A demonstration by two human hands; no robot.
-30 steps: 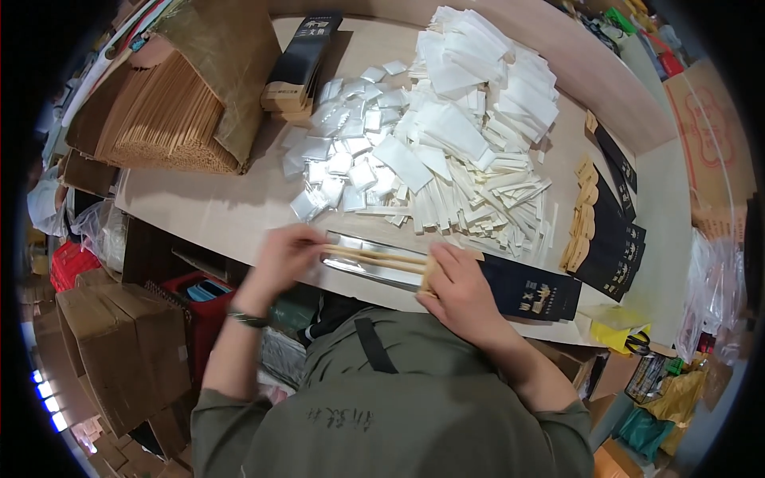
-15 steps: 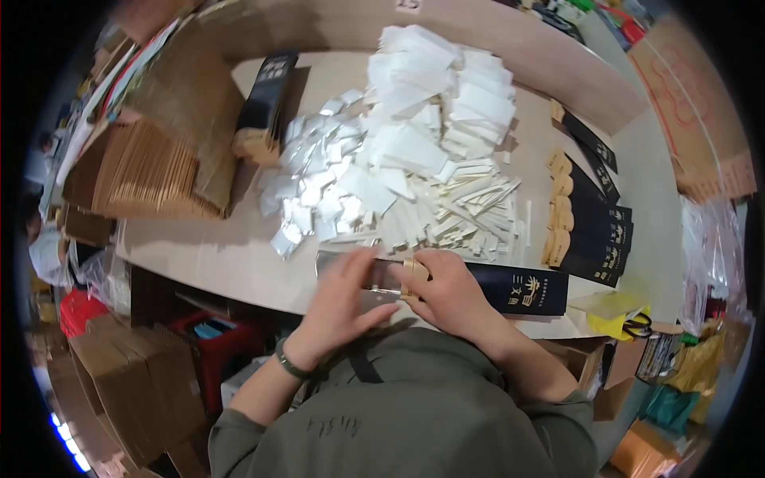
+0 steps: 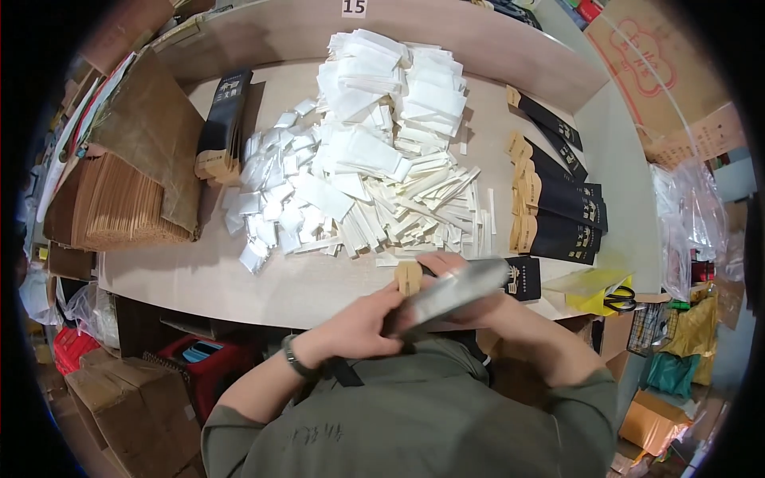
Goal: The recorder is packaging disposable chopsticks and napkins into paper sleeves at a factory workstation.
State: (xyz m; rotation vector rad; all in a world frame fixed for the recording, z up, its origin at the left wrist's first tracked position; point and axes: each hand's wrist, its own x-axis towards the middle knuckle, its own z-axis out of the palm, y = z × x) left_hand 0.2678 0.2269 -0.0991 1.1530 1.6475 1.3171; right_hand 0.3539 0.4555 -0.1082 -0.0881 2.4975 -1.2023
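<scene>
My left hand (image 3: 358,323) and my right hand (image 3: 458,275) meet at the table's near edge. Together they grip a long glossy clear sleeve (image 3: 450,296), blurred and tilted up to the right. Under it lies a black flat packet (image 3: 524,279) with a tan rounded tab (image 3: 408,279) sticking out at its left end. My right hand's fingers rest over that packet. A watch sits on my left wrist. What is inside the sleeve is too blurred to tell.
A large heap of white paper wrappers (image 3: 382,151) covers the pale table (image 3: 199,275), with small clear sachets (image 3: 271,199) to its left. Black packets (image 3: 562,211) line the right side. A black box (image 3: 223,119) and a tan stack (image 3: 103,207) sit left; scissors (image 3: 615,299) right.
The long pieces that lay flat along the table edge under both hands are now lifted and tilted up to the right. My left hand has slid rightward toward my right hand.
</scene>
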